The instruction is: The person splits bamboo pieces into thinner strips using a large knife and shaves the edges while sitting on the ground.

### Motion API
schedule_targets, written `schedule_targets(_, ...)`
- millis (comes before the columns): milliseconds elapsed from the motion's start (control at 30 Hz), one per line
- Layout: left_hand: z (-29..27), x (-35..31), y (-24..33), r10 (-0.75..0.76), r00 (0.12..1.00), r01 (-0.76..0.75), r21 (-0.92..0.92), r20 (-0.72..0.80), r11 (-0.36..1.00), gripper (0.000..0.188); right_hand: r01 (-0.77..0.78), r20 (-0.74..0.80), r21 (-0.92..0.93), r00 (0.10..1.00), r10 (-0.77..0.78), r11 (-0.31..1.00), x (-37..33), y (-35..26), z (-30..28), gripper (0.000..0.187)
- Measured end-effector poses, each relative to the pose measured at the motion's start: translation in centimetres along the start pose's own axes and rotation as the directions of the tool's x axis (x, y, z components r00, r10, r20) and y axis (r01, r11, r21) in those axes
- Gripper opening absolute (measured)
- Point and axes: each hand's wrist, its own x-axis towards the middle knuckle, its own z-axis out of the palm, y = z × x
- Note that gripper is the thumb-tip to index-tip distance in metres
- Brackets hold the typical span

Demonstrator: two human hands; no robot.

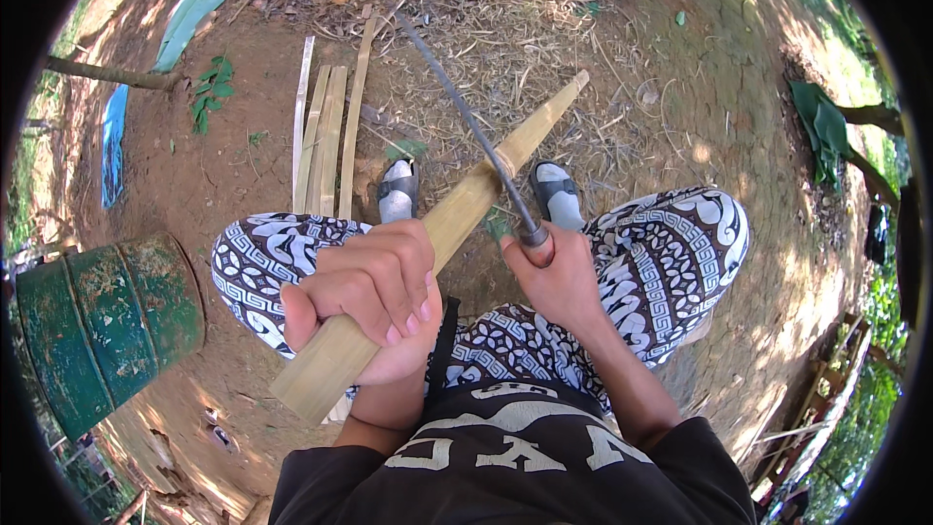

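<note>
My left hand (367, 287) is wrapped round a wide, pale yellow-green bamboo strip (465, 202), near its lower end. The strip slants up and to the right, out over the ground between my feet. Closed round the wooden handle of a long, thin-bladed knife (463, 109) is my right hand (554, 272). Its dark blade points up and to the left and crosses over the strip close to a node. Whether the edge touches the bamboo, I cannot tell. The palm side of both hands is mostly hidden.
Several split bamboo strips (328, 141) lie on the bare earth left of my feet. A rusty green metal drum (112, 321) is at the left. Shavings (525, 39) litter the ground ahead. My sandalled feet (398, 192) stand just beyond the strip.
</note>
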Motion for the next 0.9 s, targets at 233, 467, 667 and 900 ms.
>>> schedule_targets(233,0.5,-0.9,-0.2,-0.014,0.992,0.010,0.031,0.128,0.999,0.066,0.085,-0.060,-0.168,0.994,-0.096,0.982,-1.0,0.4,0.4,0.019)
schedule_targets(467,0.1,-1.1,-0.4,0.023,0.994,-0.023,0.001,0.103,1.000,0.065,-0.135,-0.118,-0.251,0.987,0.108,0.958,1.3,3.6,-0.9,0.020)
schedule_targets(667,-0.2,-1.1,-0.4,0.011,0.990,-0.013,0.013,0.143,1.000,0.065,0.152,-0.077,-0.116,0.984,-0.162,0.981,-1.4,0.4,0.8,0.021)
schedule_targets(900,-1.0,-0.5,-0.3,0.045,0.981,-0.043,-0.017,0.190,0.999,0.067,-0.161,-0.002,-0.227,0.986,0.164,0.961,1.5,2.9,-1.2,0.019)
